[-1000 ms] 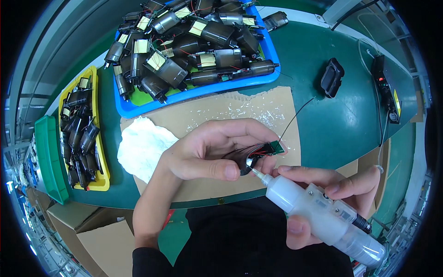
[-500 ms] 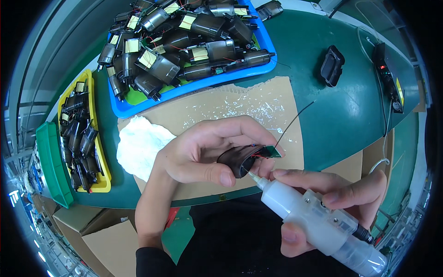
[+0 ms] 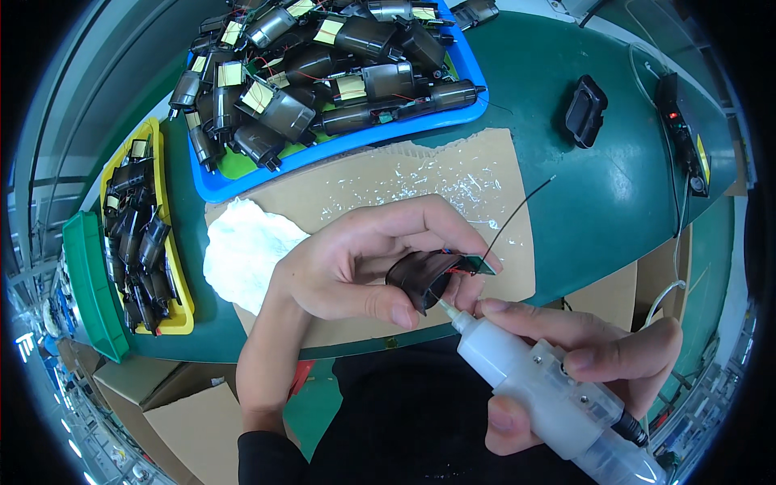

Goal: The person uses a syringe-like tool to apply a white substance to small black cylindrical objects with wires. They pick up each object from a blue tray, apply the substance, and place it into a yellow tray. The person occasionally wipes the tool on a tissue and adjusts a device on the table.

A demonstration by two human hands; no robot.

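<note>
In my left hand [image 3: 347, 267] is a dark translucent plastic housing [image 3: 420, 277], its open end turned toward my right hand. A small green circuit board [image 3: 477, 265] with thin coloured wires sticks out of the housing beside my fingertips, and a thin dark wire [image 3: 521, 212] rises from it. My right hand [image 3: 598, 343] is wrapped round a white, translucent glue dispenser [image 3: 525, 380] with a fine nozzle. The nozzle tip [image 3: 449, 308] points into the housing's open end; whether it touches the inner wall I cannot tell.
Flat cardboard [image 3: 380, 182] with white flecks lies under my hands, a white cloth [image 3: 246, 255] on its left. A blue tray [image 3: 323, 158] and a yellow tray [image 3: 182, 307] hold several dark housings. Beyond are a green tray [image 3: 89, 283], a black plastic shell [image 3: 585, 111] and a black device [image 3: 683, 137].
The housing has shifted slightly right and tilted a little in my left hand. My right hand and the dispenser have moved only slightly, with the nozzle still at the housing's opening.
</note>
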